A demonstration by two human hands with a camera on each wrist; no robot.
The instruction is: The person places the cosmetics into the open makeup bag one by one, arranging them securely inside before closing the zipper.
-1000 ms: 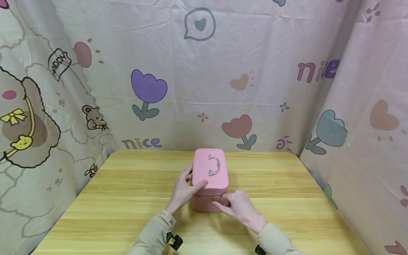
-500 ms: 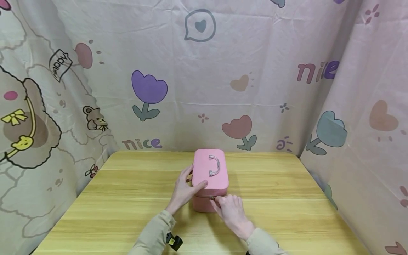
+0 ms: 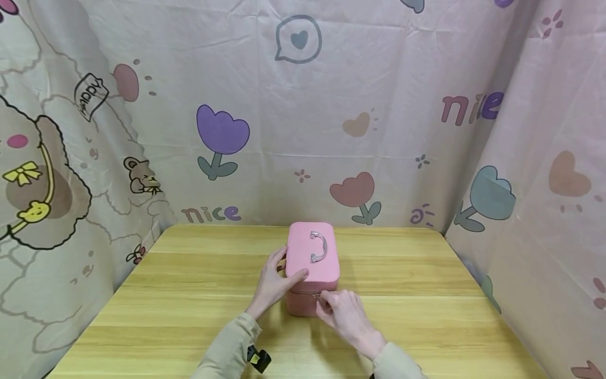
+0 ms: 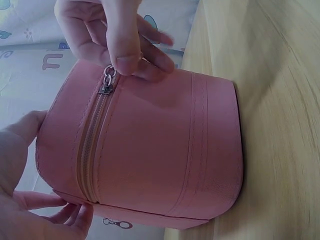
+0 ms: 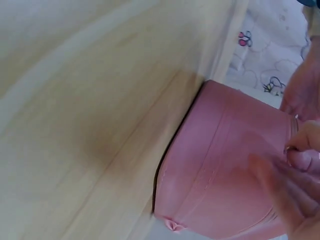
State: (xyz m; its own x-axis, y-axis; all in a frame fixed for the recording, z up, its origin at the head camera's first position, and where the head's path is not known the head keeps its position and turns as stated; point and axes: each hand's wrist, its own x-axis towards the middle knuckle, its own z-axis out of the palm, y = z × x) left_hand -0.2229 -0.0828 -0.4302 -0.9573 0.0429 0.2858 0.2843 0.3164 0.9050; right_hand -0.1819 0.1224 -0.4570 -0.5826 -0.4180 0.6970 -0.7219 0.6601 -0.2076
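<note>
A pink cosmetic case with a silver carry handle on its lid stands upright on the wooden table. My left hand grips its near left corner, thumb on the lid and fingers along the side. At the front, my right hand pinches the zipper pull between thumb and index finger. Left of that pull the zipper teeth run together in the left wrist view. A second zipper pull dangles on the case's left side, below my left fingers.
The wooden table reaches back to a printed curtain, with more curtain along both sides. A small pink tab sticks out low on the case in the right wrist view.
My right hand has come in from the case's front right corner and taken hold of the zipper pull, then shifted slightly right with it. The left hand and the case stay put.
</note>
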